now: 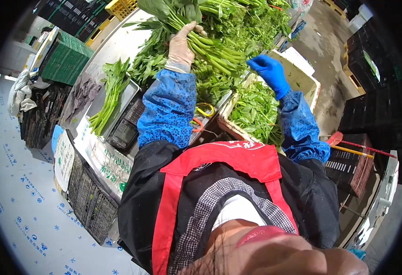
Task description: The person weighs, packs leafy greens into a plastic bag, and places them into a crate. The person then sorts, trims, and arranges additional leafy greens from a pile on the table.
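My left hand [182, 46], in a pale glove, is wrapped round a bunch of leafy greens [217, 54]. Its leaves point up and left, and its cut stems reach right. Beside those stem ends is my right hand [269, 73] in a blue glove, fingers drawn together; anything between them is too small to make out. Below it stands a white bin [314, 89] with loose green leaves [255, 110] in it. Under and beyond the held bunch lies a large heap of greens [256, 27].
Left of me, another bunch of greens [111, 96] rests on the tray of a scale [125, 126]. Yellow [205, 109] and orange handles [197, 124] lie near the table edge. A black crate [91, 201] stands lower left, stacked green crates [65, 57] further up.
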`<state>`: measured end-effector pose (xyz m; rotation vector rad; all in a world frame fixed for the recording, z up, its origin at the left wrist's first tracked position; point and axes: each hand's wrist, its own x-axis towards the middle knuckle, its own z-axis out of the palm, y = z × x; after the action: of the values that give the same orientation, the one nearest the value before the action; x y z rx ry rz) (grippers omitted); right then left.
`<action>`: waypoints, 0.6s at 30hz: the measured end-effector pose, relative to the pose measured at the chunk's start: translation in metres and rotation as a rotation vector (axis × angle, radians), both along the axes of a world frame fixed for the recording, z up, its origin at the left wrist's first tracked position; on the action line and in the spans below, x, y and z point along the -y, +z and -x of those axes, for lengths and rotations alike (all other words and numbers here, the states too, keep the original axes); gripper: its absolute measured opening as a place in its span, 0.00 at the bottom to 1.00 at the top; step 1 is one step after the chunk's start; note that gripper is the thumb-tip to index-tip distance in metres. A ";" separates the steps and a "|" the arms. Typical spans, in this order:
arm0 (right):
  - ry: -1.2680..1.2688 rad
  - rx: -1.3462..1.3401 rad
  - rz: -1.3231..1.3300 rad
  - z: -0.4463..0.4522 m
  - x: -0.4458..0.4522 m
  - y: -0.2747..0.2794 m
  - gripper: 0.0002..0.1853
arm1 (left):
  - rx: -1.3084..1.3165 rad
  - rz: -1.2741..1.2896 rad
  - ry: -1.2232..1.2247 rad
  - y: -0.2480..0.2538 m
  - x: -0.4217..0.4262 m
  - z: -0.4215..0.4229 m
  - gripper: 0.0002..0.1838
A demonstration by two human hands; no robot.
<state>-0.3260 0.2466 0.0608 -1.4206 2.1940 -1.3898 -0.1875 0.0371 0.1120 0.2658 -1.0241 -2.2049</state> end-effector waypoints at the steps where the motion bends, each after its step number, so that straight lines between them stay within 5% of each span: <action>1: 0.020 -0.050 0.014 -0.014 0.005 0.006 0.15 | -0.020 -0.049 -0.034 0.000 -0.006 0.003 0.09; 3: 0.039 -0.097 0.027 -0.018 0.008 0.003 0.14 | -0.056 -0.150 -0.101 -0.001 -0.016 0.006 0.08; 10: 0.245 0.355 -0.263 0.042 0.004 -0.031 0.10 | -0.060 -0.067 -0.079 -0.008 -0.004 -0.006 0.07; 12: 0.158 -0.498 -0.771 0.057 -0.003 -0.031 0.11 | -0.078 -0.043 -0.103 -0.009 -0.001 -0.008 0.07; 13: 0.161 -0.497 -0.772 0.057 -0.003 -0.036 0.11 | -0.055 -0.049 -0.104 -0.010 -0.001 -0.007 0.07; 15: -0.004 -0.522 0.002 0.027 0.001 -0.013 0.14 | -0.008 -0.060 -0.112 -0.012 -0.004 -0.004 0.07; 18: 0.066 -0.391 0.167 -0.015 0.019 0.025 0.16 | -0.034 -0.046 -0.219 -0.010 -0.024 0.006 0.07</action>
<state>-0.3113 0.2276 0.0853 -1.9502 2.2647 -1.3978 -0.1935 0.0616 0.1023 0.1415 -1.0256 -2.4226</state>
